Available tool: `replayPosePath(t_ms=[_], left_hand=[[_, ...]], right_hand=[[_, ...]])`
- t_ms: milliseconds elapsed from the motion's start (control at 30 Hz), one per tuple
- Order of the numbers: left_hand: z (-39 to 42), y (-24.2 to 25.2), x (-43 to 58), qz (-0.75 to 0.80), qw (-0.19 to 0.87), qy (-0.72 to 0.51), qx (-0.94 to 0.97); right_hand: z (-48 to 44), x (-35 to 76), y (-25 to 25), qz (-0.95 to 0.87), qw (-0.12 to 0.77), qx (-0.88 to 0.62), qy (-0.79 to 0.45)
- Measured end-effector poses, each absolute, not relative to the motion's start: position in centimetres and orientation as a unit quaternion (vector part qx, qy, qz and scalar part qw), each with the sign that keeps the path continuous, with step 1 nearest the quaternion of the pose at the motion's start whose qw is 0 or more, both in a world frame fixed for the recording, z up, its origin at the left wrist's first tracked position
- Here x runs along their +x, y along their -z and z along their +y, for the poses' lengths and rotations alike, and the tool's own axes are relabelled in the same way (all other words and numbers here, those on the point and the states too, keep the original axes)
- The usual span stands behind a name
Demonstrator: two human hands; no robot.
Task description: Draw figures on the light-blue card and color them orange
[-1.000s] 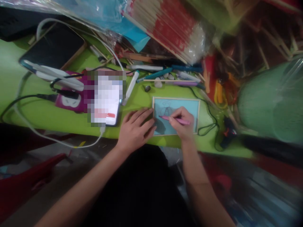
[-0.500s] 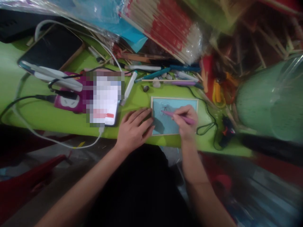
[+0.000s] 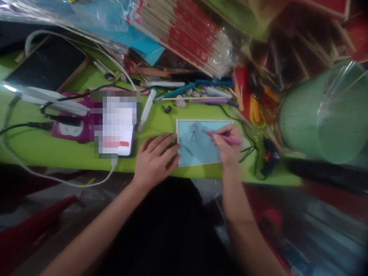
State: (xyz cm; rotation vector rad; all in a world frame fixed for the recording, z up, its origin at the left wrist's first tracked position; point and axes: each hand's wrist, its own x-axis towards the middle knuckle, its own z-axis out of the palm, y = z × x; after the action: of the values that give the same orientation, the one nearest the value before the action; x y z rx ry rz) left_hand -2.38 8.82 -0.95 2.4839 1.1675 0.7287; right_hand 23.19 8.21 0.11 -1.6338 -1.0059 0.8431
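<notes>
A small light-blue board [image 3: 198, 153] with a thin pale wooden frame lies on the green table. Dark pencil-like lines form a small sketch [image 3: 194, 132] on its upper left part. My right hand [image 3: 230, 147] grips a pink pen [image 3: 231, 140], its tip just right of the sketch. With fingers spread, my left hand [image 3: 153, 159] rests flat on the table, fingertips touching the board's left edge. Left of that hand lies a phone [image 3: 117, 126] with a lit, blurred screen and a white cable plugged in.
Behind the board lie several pens and sticks [image 3: 178, 91] and a dark pebble [image 3: 168, 109]. A purple power strip [image 3: 67, 128] with cables is at left, near a dark tablet-like device [image 3: 48, 63]. A green bucket [image 3: 322, 115] and a glue gun [image 3: 269, 155] are at right.
The view has shifted slightly, moving the table items left. My right hand and pen tip have moved right across the board, uncovering more of the sketch. My left hand stays at the board's edge.
</notes>
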Motion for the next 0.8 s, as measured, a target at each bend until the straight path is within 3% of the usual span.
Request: replayPosePath(t_ms=[800], left_hand=[[8.79,1.05,-2.42,0.414,0.166,-0.254,0.858]], right_hand=[[8.00,22.65,-0.29,-0.462,0.442,-0.689,-0.341]])
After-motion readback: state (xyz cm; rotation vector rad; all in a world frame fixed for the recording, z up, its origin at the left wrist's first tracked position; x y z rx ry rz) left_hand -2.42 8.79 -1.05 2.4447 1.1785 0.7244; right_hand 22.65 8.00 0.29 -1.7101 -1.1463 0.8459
